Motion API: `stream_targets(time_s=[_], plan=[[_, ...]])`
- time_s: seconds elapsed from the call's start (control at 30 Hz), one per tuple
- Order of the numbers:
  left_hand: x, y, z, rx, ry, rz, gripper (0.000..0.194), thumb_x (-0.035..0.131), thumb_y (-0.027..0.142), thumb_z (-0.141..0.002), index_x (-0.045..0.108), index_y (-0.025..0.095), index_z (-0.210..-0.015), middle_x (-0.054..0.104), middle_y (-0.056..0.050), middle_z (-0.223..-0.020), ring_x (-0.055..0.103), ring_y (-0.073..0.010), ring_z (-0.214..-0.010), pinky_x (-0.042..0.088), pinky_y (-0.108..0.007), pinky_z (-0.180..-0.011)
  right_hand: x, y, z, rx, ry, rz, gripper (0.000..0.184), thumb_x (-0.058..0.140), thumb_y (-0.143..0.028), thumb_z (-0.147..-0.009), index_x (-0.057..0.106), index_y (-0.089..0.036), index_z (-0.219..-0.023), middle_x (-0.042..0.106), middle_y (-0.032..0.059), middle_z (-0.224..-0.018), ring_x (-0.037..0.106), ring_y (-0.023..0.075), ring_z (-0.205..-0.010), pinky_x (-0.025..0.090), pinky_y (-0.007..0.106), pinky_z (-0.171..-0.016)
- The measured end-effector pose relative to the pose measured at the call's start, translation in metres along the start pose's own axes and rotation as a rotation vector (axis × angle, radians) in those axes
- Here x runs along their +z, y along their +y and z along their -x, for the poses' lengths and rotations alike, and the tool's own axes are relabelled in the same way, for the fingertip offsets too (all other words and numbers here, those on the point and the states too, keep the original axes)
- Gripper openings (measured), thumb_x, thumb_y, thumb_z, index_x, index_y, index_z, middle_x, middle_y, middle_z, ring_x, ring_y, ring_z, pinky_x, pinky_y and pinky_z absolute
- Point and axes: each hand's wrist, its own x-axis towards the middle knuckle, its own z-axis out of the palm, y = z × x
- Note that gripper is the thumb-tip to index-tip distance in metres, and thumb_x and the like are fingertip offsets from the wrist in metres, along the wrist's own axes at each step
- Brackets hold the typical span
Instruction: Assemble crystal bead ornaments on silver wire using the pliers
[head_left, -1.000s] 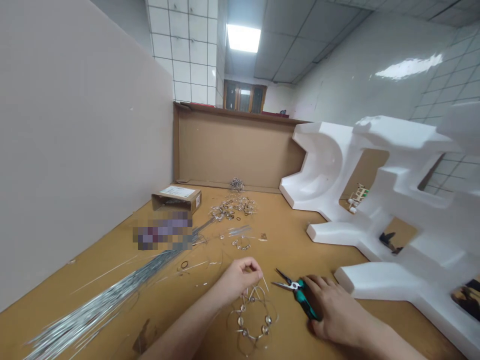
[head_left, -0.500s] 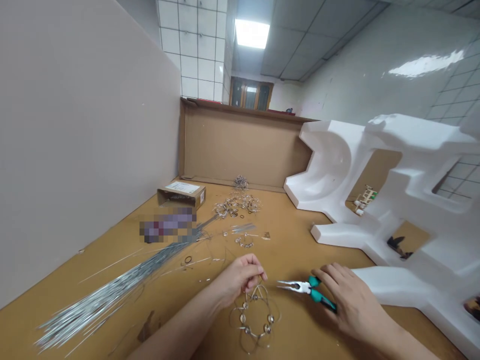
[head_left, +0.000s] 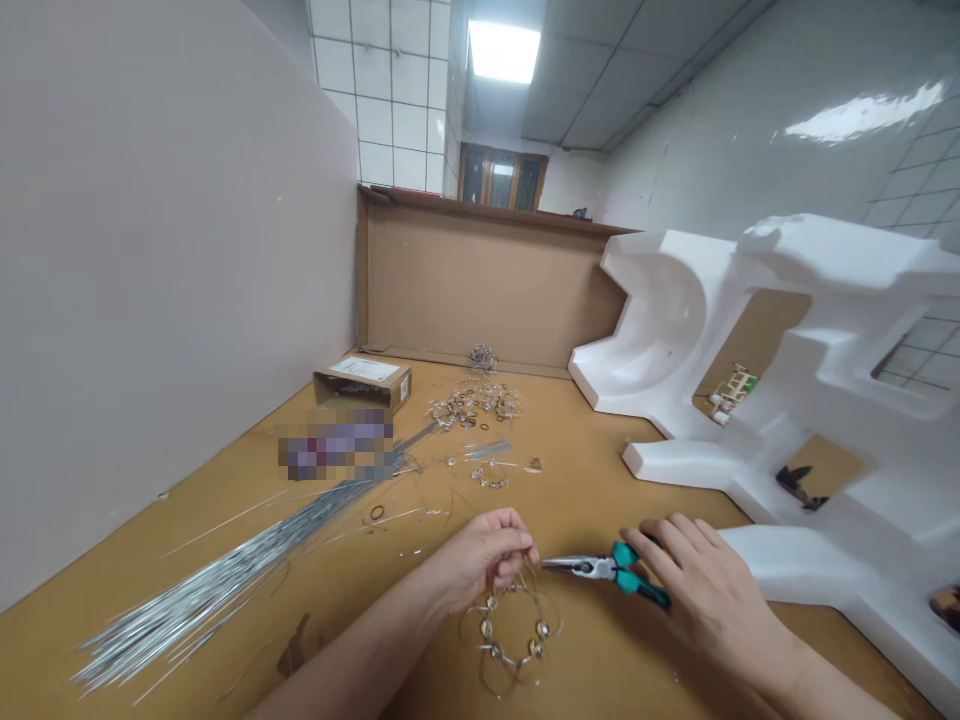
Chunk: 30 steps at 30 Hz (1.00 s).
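Observation:
Between the pinched fingertips of my left hand (head_left: 501, 548) hangs a ring of thin wire with clear beads (head_left: 541, 629), loose wire loops sticking out around it. My right hand (head_left: 701, 590) is closed on the teal handles of a pair of needle-nose pliers (head_left: 600, 567). The pliers' jaws point left, and their tips lie right by my left fingertips at the top of the ring. Whether the tips grip the wire is too small to tell. Beyond my left hand, a smaller beaded wire piece (head_left: 491, 478) lies on the table.
A bundle of straight metal wires (head_left: 247, 560) spreads across the left of the table (head_left: 585, 470). Further back are a small cardboard box (head_left: 367, 382), a blurred-out purple item (head_left: 337, 445) and a heap of beaded wire rings (head_left: 476, 405). White foam packing (head_left: 667, 460) stands along the right.
My right hand has brought the pliers left, so their tips now reach my left fingertips. The jaws look more closed than before. My left hand and the ring have hardly moved.

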Motion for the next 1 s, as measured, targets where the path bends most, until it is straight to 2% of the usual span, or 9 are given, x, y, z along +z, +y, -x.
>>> stream_targets(time_s=[0.77, 0.9, 1.0], plan=[[-0.0043, -0.0047, -0.0020, -0.026, -0.031, 0.024, 0.018, 0.061, 0.019, -0.065, 0.044, 0.016, -0.066, 0.060, 0.000, -0.060, 0.027, -0.0005, -0.035, 0.012, -0.018, -0.038, -0.0072, -0.0021, -0.0063, -0.057, 0.018, -0.002, 0.031, 0.034, -0.006, -0.078, 0.057, -0.017, -0.096, 0.055, 0.0067, -0.074, 0.045, 0.0181, -0.067, 0.030, 0.030, -0.062], [-0.0035, -0.0040, -0.0012, -0.012, -0.022, 0.012, 0.017, 0.061, 0.019, -0.065, 0.044, 0.015, -0.066, 0.061, 0.000, -0.061, 0.028, -0.0005, -0.036, 0.014, -0.018, -0.038, -0.0042, -0.0008, -0.0039, -0.048, -0.008, -0.010, 0.032, 0.035, -0.006, -0.075, 0.055, -0.019, -0.096, 0.054, 0.0059, -0.075, 0.045, 0.0182, -0.067, 0.030, 0.030, -0.063], [-0.0034, -0.0055, -0.0029, 0.049, 0.012, -0.046, 0.017, 0.060, 0.021, -0.066, 0.044, 0.015, -0.065, 0.062, -0.001, -0.061, 0.029, -0.0010, -0.035, 0.017, -0.017, -0.037, -0.0054, -0.0014, -0.0049, -0.033, -0.065, -0.073, 0.029, 0.038, -0.008, -0.074, 0.055, -0.020, -0.094, 0.054, 0.0045, -0.073, 0.046, 0.0173, -0.065, 0.031, 0.029, -0.061]])
